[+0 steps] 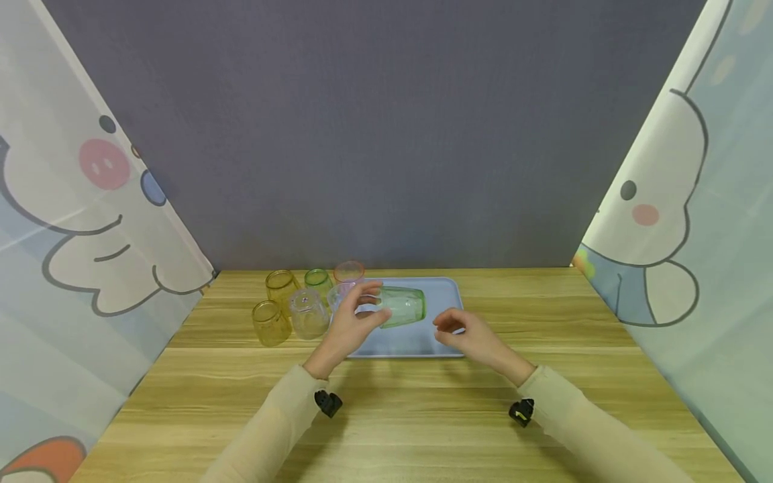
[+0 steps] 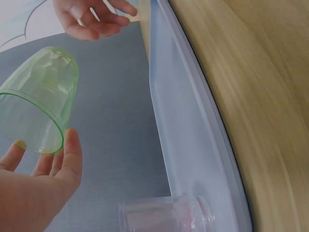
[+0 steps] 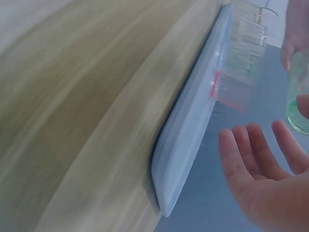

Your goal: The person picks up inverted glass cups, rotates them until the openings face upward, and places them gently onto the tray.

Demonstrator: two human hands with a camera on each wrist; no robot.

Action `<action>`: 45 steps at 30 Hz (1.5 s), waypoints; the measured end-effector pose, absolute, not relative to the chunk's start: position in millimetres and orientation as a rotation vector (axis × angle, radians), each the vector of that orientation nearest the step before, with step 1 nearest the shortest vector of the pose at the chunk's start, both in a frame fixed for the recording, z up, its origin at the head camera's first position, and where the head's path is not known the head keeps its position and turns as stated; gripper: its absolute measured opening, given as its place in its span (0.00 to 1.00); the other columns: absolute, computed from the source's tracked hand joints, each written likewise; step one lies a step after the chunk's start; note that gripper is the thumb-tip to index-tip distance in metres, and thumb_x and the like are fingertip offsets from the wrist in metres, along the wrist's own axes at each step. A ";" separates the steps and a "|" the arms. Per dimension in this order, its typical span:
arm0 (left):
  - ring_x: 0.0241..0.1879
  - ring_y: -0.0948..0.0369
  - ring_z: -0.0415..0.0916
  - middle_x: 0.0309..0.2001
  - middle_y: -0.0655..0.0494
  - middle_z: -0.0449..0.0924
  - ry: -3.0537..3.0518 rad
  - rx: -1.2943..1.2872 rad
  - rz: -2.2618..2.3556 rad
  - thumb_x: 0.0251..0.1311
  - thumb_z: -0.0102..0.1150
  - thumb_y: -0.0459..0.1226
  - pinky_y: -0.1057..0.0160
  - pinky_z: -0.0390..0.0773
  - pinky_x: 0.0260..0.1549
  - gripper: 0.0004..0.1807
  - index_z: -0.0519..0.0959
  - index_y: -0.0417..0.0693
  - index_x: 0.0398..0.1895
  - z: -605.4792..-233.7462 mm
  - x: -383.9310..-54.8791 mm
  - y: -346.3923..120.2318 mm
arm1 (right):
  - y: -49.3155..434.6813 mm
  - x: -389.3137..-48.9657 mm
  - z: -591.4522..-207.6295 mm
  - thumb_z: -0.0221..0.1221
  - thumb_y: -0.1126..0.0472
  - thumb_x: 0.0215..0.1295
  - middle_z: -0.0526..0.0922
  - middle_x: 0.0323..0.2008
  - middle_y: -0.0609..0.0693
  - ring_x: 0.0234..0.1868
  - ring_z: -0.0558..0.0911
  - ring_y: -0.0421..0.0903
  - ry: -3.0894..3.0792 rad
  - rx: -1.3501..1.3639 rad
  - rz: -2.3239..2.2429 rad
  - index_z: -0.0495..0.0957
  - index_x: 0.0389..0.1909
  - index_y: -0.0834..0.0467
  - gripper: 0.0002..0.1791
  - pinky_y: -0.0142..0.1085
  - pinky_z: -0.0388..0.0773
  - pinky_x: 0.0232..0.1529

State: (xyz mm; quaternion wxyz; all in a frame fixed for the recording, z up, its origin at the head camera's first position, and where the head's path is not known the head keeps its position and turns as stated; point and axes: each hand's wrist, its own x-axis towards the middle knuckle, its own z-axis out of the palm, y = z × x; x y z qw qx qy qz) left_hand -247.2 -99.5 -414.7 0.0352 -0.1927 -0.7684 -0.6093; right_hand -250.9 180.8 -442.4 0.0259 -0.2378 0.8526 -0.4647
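A clear green cup lies sideways in the air above a pale blue tray. My left hand pinches it near its open rim, with thumb and fingers at the edge in the left wrist view. The cup's base points toward my right hand. That hand hovers by the tray's right side, fingers loosely bent, holding nothing and apart from the cup. A clear pink-tinted cup stands at the tray's left end, partly hidden behind my left hand.
Left of the tray stand several cups: a front yellow cup, a back yellow cup, a clear cup and a small green cup. An orange-rimmed cup is at the back. A grey panel rises behind the wooden table.
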 end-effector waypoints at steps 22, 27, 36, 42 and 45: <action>0.59 0.48 0.70 0.62 0.49 0.70 -2.466 -0.575 -1.651 0.65 0.67 0.42 0.50 0.77 0.52 0.30 0.71 0.50 0.69 -403.2 -251.8 -100.1 | 187.0 -254.2 -457.7 0.68 0.61 0.62 0.78 0.29 0.39 0.32 0.76 0.38 2.892 -0.956 -0.922 0.83 0.36 0.57 0.06 0.35 0.76 0.35; 0.56 0.52 0.70 0.59 0.52 0.72 -2.484 -0.581 -1.538 0.63 0.68 0.43 0.48 0.77 0.52 0.30 0.73 0.54 0.68 -400.9 -255.1 -98.3 | 185.7 -251.9 -458.4 0.69 0.59 0.61 0.76 0.28 0.40 0.29 0.73 0.37 2.960 -0.965 -0.693 0.82 0.33 0.54 0.05 0.35 0.74 0.33; 0.52 0.55 0.68 0.56 0.54 0.71 -2.543 -0.565 -1.411 0.62 0.68 0.45 0.51 0.76 0.49 0.30 0.73 0.57 0.67 -395.5 -256.3 -96.7 | 184.8 -250.4 -463.1 0.70 0.63 0.57 0.74 0.25 0.41 0.27 0.72 0.39 3.051 -1.151 -0.505 0.80 0.26 0.53 0.07 0.33 0.72 0.26; 0.52 0.55 0.68 0.58 0.54 0.69 -2.579 -0.544 -1.339 0.61 0.67 0.46 0.53 0.75 0.49 0.31 0.73 0.58 0.68 -392.3 -255.8 -95.6 | 183.3 -248.8 -464.4 0.70 0.61 0.59 0.73 0.24 0.40 0.26 0.71 0.37 3.064 -1.135 -0.426 0.78 0.23 0.51 0.10 0.33 0.70 0.26; 0.53 0.53 0.69 0.60 0.53 0.68 -2.591 -0.546 -1.278 0.60 0.67 0.46 0.52 0.75 0.49 0.31 0.73 0.57 0.68 -391.5 -256.7 -94.8 | 181.3 -248.3 -464.7 0.70 0.62 0.59 0.73 0.23 0.39 0.26 0.72 0.37 3.069 -1.122 -0.400 0.77 0.22 0.50 0.12 0.33 0.71 0.27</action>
